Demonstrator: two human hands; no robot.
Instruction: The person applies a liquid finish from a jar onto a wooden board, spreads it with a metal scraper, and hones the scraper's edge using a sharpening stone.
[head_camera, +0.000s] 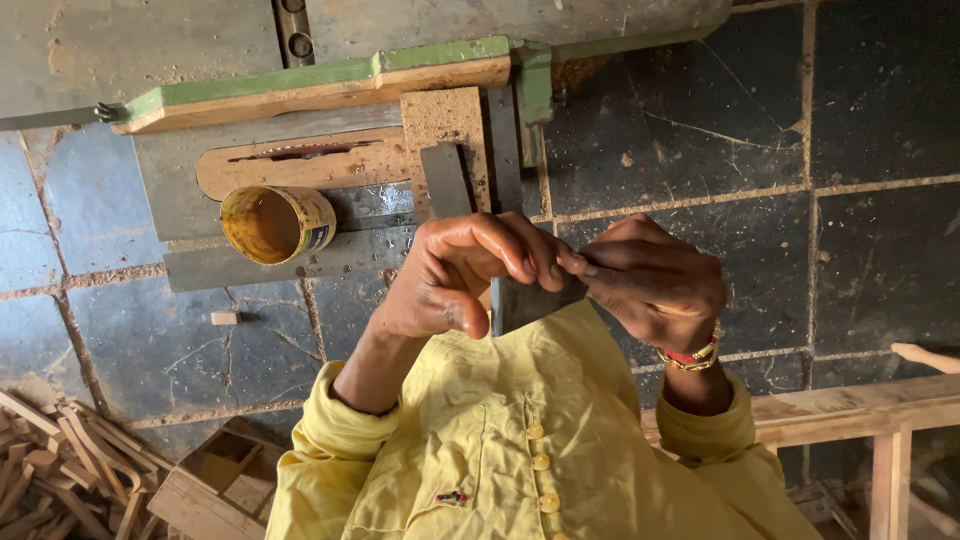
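Observation:
My left hand (455, 275) and my right hand (650, 280) meet fingertip to fingertip in front of my yellow buttoned shirt (500, 440). A small dark piece (583, 262) is pinched between them; what it is cannot be made out. My right wrist wears a red and gold bracelet (690, 357). Behind my hands a flat grey metal blade (447, 180) runs down from a rough chipboard block (440, 120) and passes under my fingers.
A grey machine table (180, 190) carries a green and wood fence (320, 85), a slotted wooden insert (300, 160) and an open yellow tin (277, 224) with brown paste. Wood offcuts (60, 470) lie bottom left on a dark tiled floor (780, 230). A wooden frame (860, 410) stands at right.

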